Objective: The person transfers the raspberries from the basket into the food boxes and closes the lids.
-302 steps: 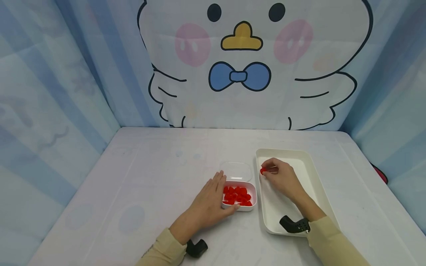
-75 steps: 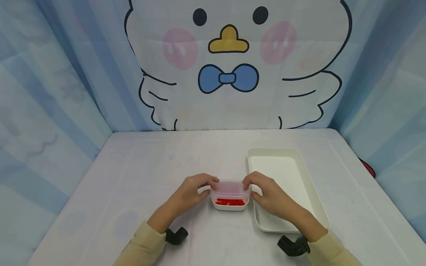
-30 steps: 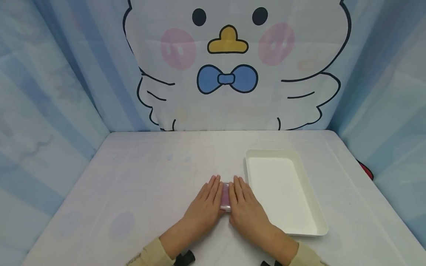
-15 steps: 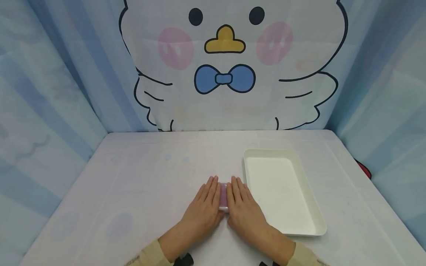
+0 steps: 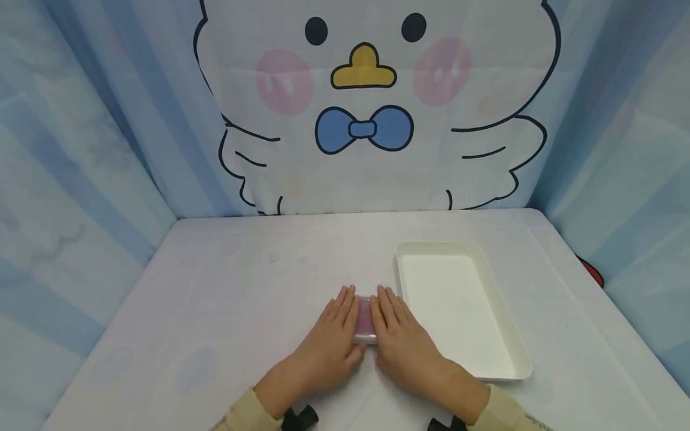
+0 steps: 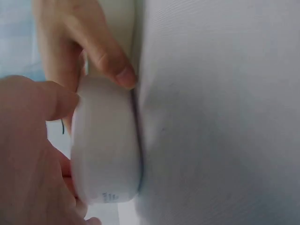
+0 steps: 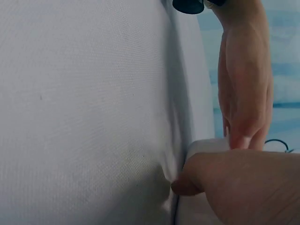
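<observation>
A small lidded box (image 5: 365, 320) stands on the table, its translucent pink lid down over the white base. My left hand (image 5: 327, 347) lies over its left half with straight fingers pointing away from me. Over the right half my right hand (image 5: 405, 347) lies the same way, leaving a narrow strip of lid between them. The left wrist view shows the box's white side (image 6: 108, 145) low on the tabletop, with the right thumb (image 6: 110, 63) along it. In the right wrist view the right thumb (image 7: 187, 180) reaches down by the box. The contents are hidden.
A shallow white tray (image 5: 527, 359) lies just right of the box, close to the right hand. Around them spreads a pale table cover (image 5: 242, 287), with a cartoon-printed curtain (image 5: 366, 179) behind. Black wrist cameras (image 5: 299, 418) sit below the sleeves.
Earlier the box was open with red pieces inside, and the right hand held one over the tray. Both hands then brought the lid down and flattened onto it; lately they barely move.
</observation>
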### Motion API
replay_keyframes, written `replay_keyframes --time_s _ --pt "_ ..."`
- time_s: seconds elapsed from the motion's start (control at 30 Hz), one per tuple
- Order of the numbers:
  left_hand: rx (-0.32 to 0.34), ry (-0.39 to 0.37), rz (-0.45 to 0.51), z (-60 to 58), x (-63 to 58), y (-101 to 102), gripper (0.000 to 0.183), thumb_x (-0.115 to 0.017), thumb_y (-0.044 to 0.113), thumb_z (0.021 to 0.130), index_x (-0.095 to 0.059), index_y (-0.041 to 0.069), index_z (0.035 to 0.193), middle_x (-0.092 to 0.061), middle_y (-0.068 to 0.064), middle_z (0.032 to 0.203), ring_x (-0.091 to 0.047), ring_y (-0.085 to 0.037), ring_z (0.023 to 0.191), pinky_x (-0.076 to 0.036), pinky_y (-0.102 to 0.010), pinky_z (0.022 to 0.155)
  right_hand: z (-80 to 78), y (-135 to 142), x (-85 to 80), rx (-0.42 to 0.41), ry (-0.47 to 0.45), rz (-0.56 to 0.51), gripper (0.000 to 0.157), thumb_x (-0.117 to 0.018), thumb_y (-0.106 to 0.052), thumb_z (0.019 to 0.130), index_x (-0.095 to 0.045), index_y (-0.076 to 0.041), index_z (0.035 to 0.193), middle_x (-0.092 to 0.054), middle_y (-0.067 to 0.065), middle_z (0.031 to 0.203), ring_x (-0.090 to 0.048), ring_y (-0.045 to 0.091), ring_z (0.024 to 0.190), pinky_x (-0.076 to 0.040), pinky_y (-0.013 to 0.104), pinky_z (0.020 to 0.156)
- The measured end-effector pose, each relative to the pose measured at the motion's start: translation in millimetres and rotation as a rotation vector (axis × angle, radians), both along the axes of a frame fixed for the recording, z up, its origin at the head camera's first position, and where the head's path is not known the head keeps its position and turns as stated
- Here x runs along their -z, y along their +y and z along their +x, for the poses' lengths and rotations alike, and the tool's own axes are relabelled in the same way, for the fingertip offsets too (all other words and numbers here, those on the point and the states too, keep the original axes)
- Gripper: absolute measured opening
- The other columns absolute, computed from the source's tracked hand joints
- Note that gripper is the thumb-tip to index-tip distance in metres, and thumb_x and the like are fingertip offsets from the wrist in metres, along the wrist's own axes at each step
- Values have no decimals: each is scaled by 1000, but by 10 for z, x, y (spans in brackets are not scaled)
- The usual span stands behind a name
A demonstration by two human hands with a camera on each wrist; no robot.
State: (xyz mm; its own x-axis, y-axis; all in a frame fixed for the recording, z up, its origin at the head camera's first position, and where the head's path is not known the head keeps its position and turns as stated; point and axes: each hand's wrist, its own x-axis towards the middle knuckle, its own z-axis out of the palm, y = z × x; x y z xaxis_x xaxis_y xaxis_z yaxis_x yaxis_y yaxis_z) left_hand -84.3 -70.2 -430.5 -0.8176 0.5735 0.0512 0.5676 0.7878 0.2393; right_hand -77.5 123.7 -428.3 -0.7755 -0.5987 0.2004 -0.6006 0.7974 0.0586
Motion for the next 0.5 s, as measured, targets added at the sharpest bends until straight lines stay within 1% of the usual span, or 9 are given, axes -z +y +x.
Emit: replay_keyframes --time_s 0.07,0.1,0.17,0.2,0.27,0.37,0.43,0.5 --pt "-1 -83 72 -18 -33 -26 76 -41 43 103 -12 -3 157 -4 -20 166 1 -32 155 -14 -52 125 -9 34 -30 -10 -69 -50 84 -71 -27 82 -34 13 147 -28 34 156 -29 45 147 -32 54 118" --pt "-6 -110 99 -29 -47 -41 77 -39 46 104 -11 -2 157 -3 -19 167 2 -31 155 -13 -52 125 -13 55 -50 -14 -111 -86 85 -71 -29 83 -34 11 148 -26 33 157 -27 44 148 -30 54 119" --pt "-29 -146 134 -52 -79 -74 80 -37 52 103 -10 0 158 -2 -17 167 3 -30 156 -10 -53 126 -28 104 -96 -24 -188 -157 87 -72 -34 84 -33 8 149 -24 29 159 -24 42 150 -27 55 120" --pt "-42 -150 144 -65 -95 -92 82 -37 54 103 -10 0 158 -2 -16 167 3 -31 156 -9 -53 125 -36 133 -121 -31 -220 -189 88 -73 -36 84 -33 7 150 -24 28 160 -24 42 150 -26 57 120" --pt "-82 -138 143 -97 -132 -128 85 -38 57 101 -9 1 158 -1 -15 168 3 -32 156 -8 -54 125 -53 204 -169 -33 -283 -244 90 -74 -40 85 -31 2 152 -23 24 162 -22 41 151 -23 59 120" --pt "-148 -94 120 -152 -187 -184 88 -40 59 100 -8 2 158 1 -14 168 5 -33 156 -4 -56 125 -84 329 -233 -6 -334 -298 89 -71 -43 87 -29 -3 155 -20 21 164 -18 41 151 -19 62 120" --pt "-192 -54 94 -190 -215 -221 89 -40 61 99 -8 3 159 2 -14 168 6 -33 155 -1 -57 125 -113 422 -265 43 -340 -319 89 -67 -48 89 -27 -5 156 -17 19 165 -15 41 152 -15 64 120" --pt "-232 -10 63 -228 -234 -257 90 -40 63 98 -9 4 159 2 -14 168 7 -33 155 1 -58 124 -156 523 -287 101 -304 -326 88 -64 -52 91 -28 -4 156 -17 19 165 -14 43 152 -14 66 119"
